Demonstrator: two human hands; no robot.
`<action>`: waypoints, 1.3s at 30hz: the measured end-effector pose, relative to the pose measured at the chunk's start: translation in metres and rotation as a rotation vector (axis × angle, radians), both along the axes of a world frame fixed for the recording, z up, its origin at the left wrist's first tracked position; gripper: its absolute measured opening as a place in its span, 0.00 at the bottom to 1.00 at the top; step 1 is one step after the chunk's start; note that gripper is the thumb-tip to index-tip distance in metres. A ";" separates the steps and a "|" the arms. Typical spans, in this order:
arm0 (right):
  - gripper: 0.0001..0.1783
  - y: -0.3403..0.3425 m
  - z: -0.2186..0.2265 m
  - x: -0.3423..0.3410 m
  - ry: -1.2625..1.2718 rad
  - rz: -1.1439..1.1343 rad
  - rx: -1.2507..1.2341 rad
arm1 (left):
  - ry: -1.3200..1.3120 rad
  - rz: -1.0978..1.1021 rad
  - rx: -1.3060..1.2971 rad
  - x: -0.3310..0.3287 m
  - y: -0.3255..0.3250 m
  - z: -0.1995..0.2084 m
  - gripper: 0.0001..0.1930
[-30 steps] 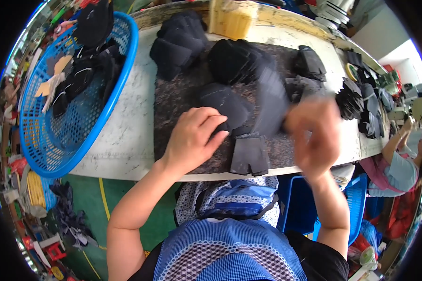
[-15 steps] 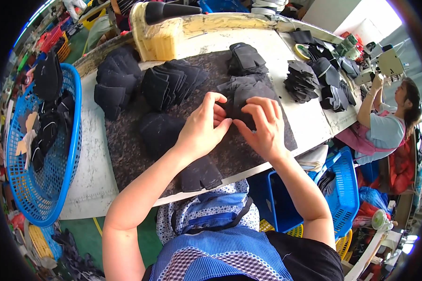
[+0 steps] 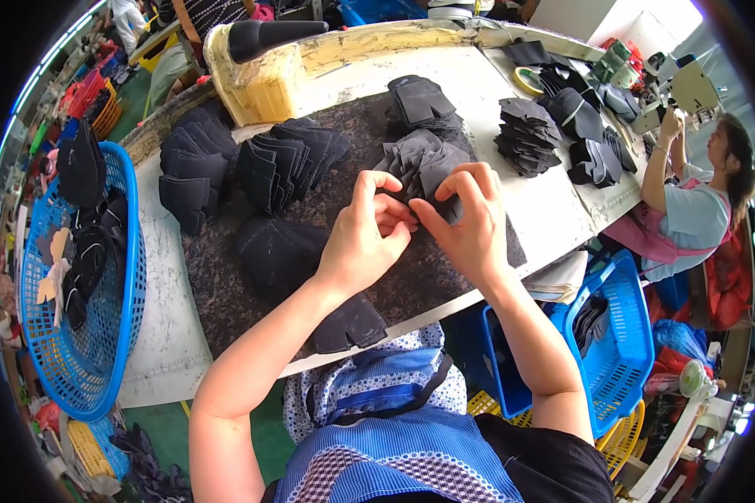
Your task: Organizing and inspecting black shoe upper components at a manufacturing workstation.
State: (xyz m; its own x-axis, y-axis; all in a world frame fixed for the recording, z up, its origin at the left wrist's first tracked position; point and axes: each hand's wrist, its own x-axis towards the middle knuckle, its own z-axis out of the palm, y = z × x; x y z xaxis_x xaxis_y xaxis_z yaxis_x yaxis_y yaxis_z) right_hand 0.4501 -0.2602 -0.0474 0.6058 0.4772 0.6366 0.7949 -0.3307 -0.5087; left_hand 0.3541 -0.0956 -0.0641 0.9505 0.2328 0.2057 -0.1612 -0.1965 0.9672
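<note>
My left hand [image 3: 367,233] and my right hand [image 3: 470,220] meet over the dark mottled work mat [image 3: 398,289], thumbs and fingers bent into pinches with the tips almost touching. What lies between the fingertips is dark and mostly hidden, so I cannot make it out. Just beyond the fingers sits a loose pile of dark grey cut fabric pieces [image 3: 424,159], partly covered by my hands. Past it is a neater stack of black pieces [image 3: 425,102]. To the left lie fanned black pieces [image 3: 287,163], with more black pieces [image 3: 281,251] beside my left wrist and a notched piece [image 3: 348,325] by the near edge.
A blue basket [image 3: 130,277] with black pieces stands left of the white table [image 3: 159,356]. A yellowed block with a black cone [image 3: 264,38] stands at the back. More black stacks [image 3: 528,134] lie right. Another person [image 3: 684,184] works at a machine; blue baskets [image 3: 617,335] stand below.
My view has shifted slightly. The dark piece that spread between my hands has dropped away from view, showing more of the pile behind; my right fingers have curled in closer to the left ones.
</note>
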 end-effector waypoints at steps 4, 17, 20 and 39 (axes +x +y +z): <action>0.14 -0.003 -0.004 0.002 0.066 0.064 0.054 | 0.072 0.043 0.045 -0.002 -0.004 0.012 0.27; 0.14 -0.040 0.048 -0.084 -0.006 0.341 -0.019 | 0.050 -0.108 -0.125 -0.104 -0.030 0.054 0.25; 0.19 -0.049 0.034 -0.123 0.205 0.384 -0.041 | 0.395 -0.111 -0.147 -0.154 -0.018 0.058 0.15; 0.16 0.009 0.014 -0.093 1.228 0.378 -0.451 | 0.563 0.141 -0.039 -0.163 0.020 0.015 0.19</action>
